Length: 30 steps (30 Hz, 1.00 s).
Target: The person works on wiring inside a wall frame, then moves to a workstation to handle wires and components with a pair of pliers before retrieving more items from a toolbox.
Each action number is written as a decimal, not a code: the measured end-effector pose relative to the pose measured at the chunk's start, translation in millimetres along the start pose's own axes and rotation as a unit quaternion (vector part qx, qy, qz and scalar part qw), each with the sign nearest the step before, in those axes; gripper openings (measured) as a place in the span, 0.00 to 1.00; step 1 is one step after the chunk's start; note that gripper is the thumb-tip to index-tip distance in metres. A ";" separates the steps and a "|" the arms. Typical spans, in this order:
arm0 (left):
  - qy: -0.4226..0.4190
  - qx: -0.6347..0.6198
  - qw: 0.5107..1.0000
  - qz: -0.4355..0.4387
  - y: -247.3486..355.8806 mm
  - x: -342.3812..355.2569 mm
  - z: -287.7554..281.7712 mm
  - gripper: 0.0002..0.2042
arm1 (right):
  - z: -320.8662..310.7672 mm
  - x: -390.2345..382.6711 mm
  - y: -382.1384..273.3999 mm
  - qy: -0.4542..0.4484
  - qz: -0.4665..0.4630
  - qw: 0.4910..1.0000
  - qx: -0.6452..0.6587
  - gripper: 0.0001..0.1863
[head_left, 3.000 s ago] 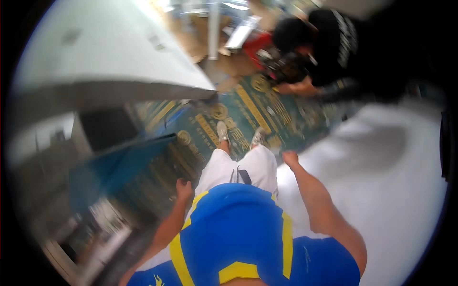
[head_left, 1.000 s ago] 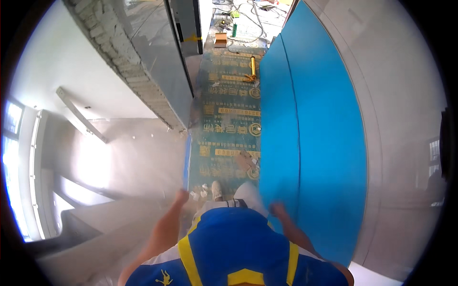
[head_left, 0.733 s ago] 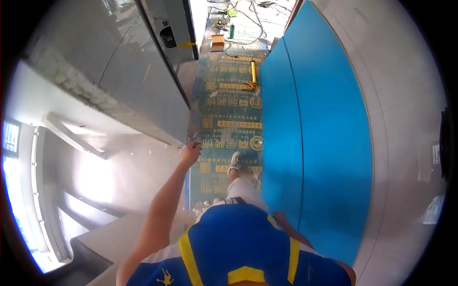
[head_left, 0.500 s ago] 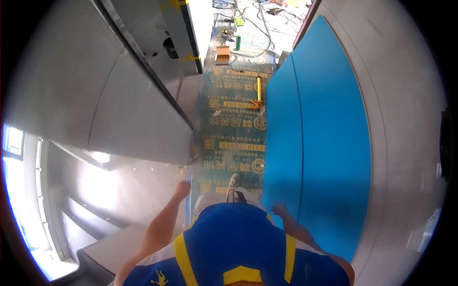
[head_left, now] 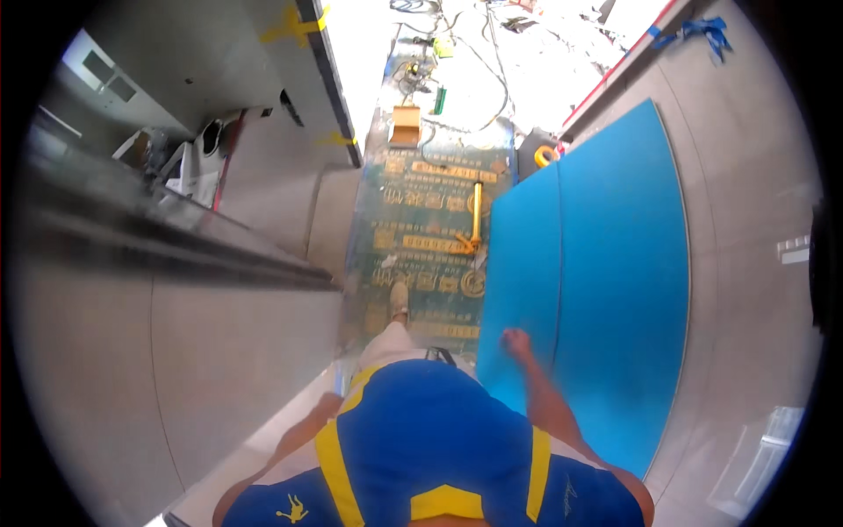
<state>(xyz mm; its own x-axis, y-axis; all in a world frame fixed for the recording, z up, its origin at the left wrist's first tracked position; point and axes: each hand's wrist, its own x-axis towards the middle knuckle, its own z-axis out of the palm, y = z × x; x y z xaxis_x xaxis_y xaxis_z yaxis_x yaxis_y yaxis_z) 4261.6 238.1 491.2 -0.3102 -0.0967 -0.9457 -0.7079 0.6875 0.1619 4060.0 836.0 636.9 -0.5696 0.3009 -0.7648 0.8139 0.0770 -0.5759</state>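
My right hand [head_left: 516, 341] hangs in front of a large blue panel [head_left: 606, 263] on the right, its fingers curled in and nothing visible in them. Whether it touches the panel, I cannot tell. Low on the left, beside my hip, my left hand [head_left: 328, 405] is blurred and its fingers do not show. One shoe [head_left: 399, 299] is out ahead on the printed green floor covering [head_left: 421, 307]. Farther along lies a yellow caulking gun [head_left: 477, 215], close to the panel's lower edge.
A glossy grey wall [head_left: 237, 378] and its dark edge flank the left. Ahead are an open cardboard box [head_left: 406, 132], a green object [head_left: 439, 101], cables [head_left: 500, 79] and a yellow tape roll [head_left: 545, 156]. Blue straps [head_left: 702, 37] hang at upper right.
I have walked forward, so the caulking gun and box are nearer. My right hand has swung forward and my left hand back. A shoe has come forward; the side room at upper left shows more.
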 end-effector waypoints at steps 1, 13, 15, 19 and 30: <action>0.077 -0.095 0.974 0.192 41.7 32.6 -39.2 0.12 | 1.7 -0.7 1.0 0.000 0.053 0.999 -0.006 0.15; 0.234 -0.169 0.879 0.380 672.6 97.9 -343.2 0.10 | -28.9 82.9 -52.8 -0.013 0.138 0.990 0.001 0.16; 0.174 -0.154 0.900 0.369 712.8 121.6 -356.3 0.09 | -43.0 151.0 -74.1 -0.083 0.031 0.995 -0.056 0.16; 0.198 -0.008 0.930 0.309 705.7 148.0 -345.6 0.13 | -68.4 264.8 -153.8 -0.028 0.018 0.995 -0.096 0.14; 0.156 -0.026 0.986 0.044 769.5 152.1 -380.2 0.14 | -141.1 425.9 -618.3 0.062 -0.049 0.992 0.096 0.15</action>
<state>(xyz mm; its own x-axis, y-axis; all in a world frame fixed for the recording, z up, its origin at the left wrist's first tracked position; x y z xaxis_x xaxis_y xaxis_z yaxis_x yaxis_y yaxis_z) 3428.4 478.9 579.0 -0.5460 -0.2615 -0.7960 -0.6987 0.6664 0.2604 3330.3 1050.7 707.9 -0.6177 0.4157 -0.6676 0.7114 -0.0665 -0.6996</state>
